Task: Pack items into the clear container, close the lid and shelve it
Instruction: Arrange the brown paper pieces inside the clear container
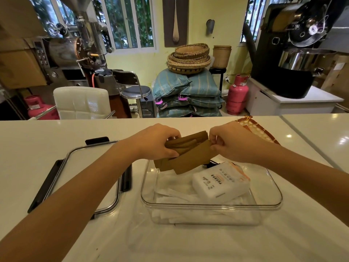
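A clear rectangular container [211,206] stands open on the white counter in front of me. Inside it lie a white packet with printed writing [221,183] and several white wrapped sachets [175,191]. Above its far left corner I hold a stack of brown cardboard sleeves [187,154] with both hands. My left hand [156,140] grips the stack's left end, and my right hand [228,142] pinches its right end. The container's clear lid with black latches [62,178] lies flat to the left, partly under my left forearm.
A patterned orange cloth or mat [258,129] lies on the counter behind my right hand. Beyond the counter's far edge stand a white chair [83,103], a stool, stacked sacks with baskets, pink gas cylinders and roasting machines. A counter seam runs on the right.
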